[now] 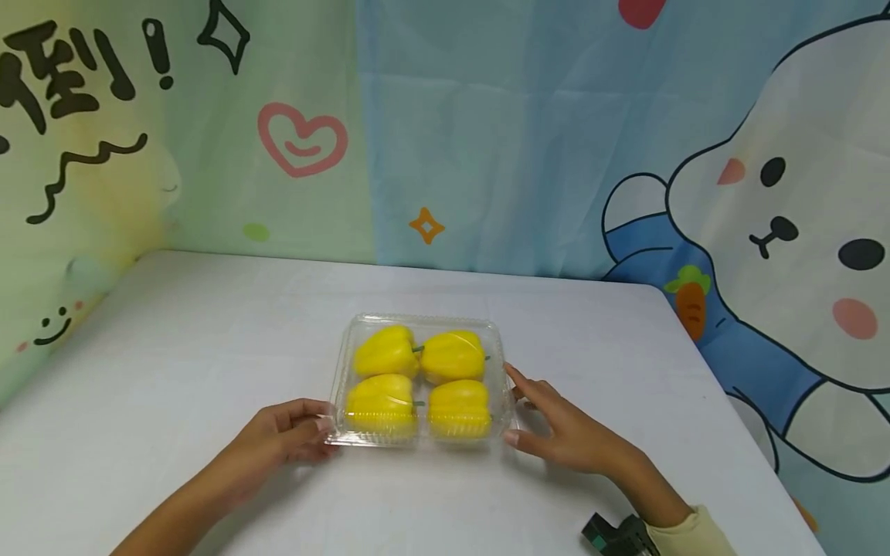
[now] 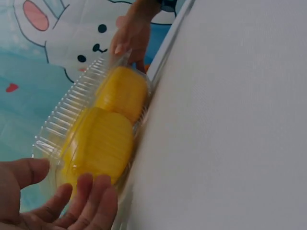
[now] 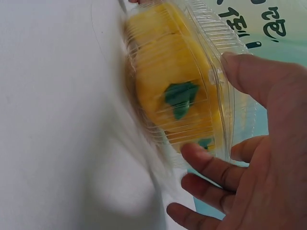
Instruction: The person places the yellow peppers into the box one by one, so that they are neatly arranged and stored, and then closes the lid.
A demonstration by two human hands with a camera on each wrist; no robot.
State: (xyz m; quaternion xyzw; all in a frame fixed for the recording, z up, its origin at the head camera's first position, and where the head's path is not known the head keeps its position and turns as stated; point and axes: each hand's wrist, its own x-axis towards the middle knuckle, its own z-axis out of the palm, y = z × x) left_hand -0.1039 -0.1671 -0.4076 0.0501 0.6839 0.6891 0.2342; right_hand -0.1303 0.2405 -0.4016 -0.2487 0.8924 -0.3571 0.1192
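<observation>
A clear plastic clamshell box (image 1: pixel 417 319) stands over the white table in the head view, with several yellow bell peppers (image 1: pixel 453 357) inside, laid in two rows. At the box's left front corner, my left hand (image 1: pixel 288 434) holds the rim between thumb and fingers. My right hand (image 1: pixel 559 428) holds the opposite side, its thumb near the front corner and its index finger reaching along the edge. In the right wrist view the thumb (image 3: pixel 249 72) touches the ridged rim, fingers lie against the side, and a pepper's green stem (image 3: pixel 181 98) shows through the plastic.
A white-covered table (image 1: pixel 208 332) spreads around the box. Behind it hangs a printed cloth backdrop (image 1: pixel 487 154) with hearts and a large cartoon rabbit (image 1: pixel 799 208) at the right. A dark device (image 1: pixel 619 537) sits at the right wrist, beside a pale sleeve (image 1: pixel 695 533).
</observation>
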